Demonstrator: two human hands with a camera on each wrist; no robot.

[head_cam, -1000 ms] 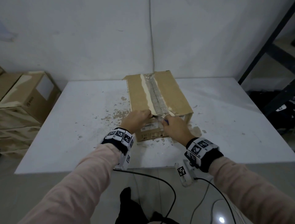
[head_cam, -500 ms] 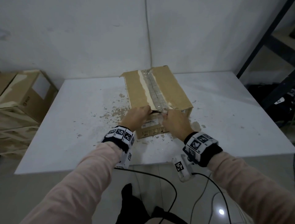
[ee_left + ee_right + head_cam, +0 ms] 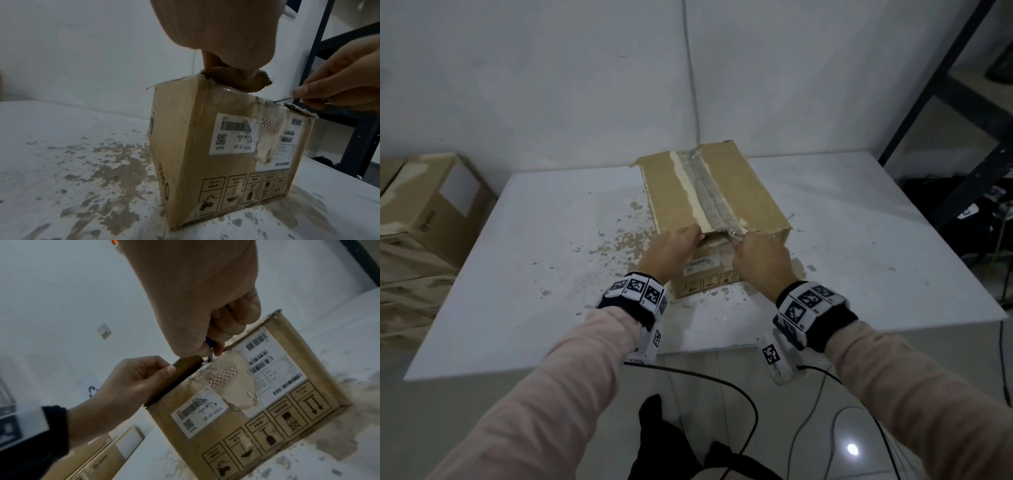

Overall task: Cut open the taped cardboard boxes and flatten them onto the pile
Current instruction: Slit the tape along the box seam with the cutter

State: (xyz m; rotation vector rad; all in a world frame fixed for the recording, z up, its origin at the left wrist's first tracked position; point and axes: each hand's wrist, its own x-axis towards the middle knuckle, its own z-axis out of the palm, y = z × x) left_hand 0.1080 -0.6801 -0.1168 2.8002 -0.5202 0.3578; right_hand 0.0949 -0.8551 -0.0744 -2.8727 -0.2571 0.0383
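A brown cardboard box (image 3: 750, 192) stands on the white table (image 3: 517, 274), with clear tape (image 3: 710, 202) along its top seam. My left hand (image 3: 674, 250) pinches the near end of the left top flap (image 3: 236, 79), which is bent up a little. My right hand (image 3: 760, 257) grips a small blue-handled cutter (image 3: 209, 344). Its thin metal blade (image 3: 282, 99) sits at the near end of the seam, by the torn tape over the label. In the right wrist view the left hand's thumb (image 3: 168, 369) lies on the flap (image 3: 180, 374).
Several taped cardboard boxes (image 3: 424, 212) are stacked left of the table. A black metal shelf frame (image 3: 945, 102) stands at the right. Black cables (image 3: 722, 387) trail on the floor below the table's near edge. Worn brown patches mark the tabletop beside the box.
The near end of the left flap has lifted under my left hand and a dark gap shows at the seam. My two hands have drawn slightly apart.
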